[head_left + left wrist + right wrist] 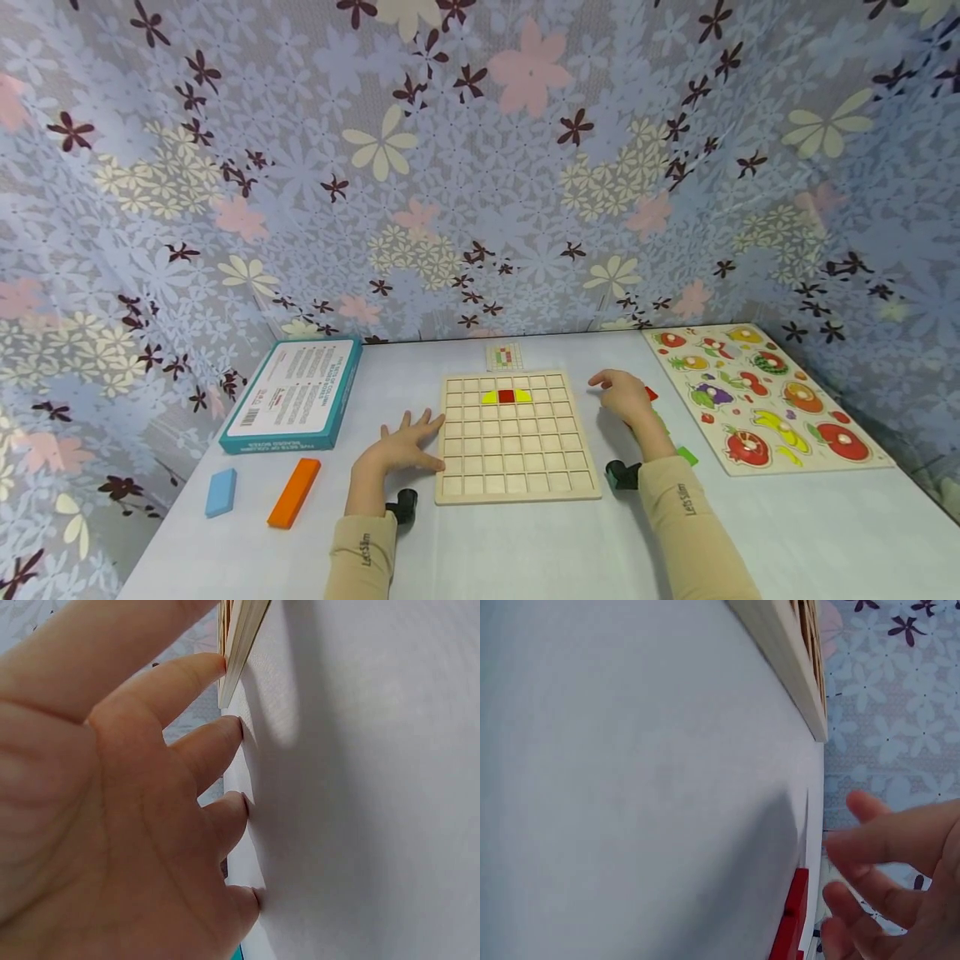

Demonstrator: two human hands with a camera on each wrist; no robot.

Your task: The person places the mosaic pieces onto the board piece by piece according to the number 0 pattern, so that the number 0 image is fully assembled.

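A wooden grid board (pixel 517 467) lies at the table's middle, with a red square (pixel 506 397) flanked by yellow pieces in its second row. My left hand (pixel 411 442) lies flat on the table, fingers spread, touching the board's left edge (pixel 238 652). The left wrist view shows those fingertips (pixel 238 802) pressed on the white surface. My right hand (pixel 621 393) hovers just right of the board with relaxed fingers (pixel 870 847) and holds nothing. Beneath it lies a red piece (pixel 791 919), its tip showing (pixel 651 393). A green piece (pixel 687 456) lies by my right wrist.
A small pattern card (pixel 504 357) lies behind the board. A teal box (pixel 296 394) sits at the left, with a blue block (pixel 221 492) and an orange block (pixel 295 492) in front of it. A fruit peg puzzle (pixel 765 396) fills the right side. Floral fabric walls surround the table.
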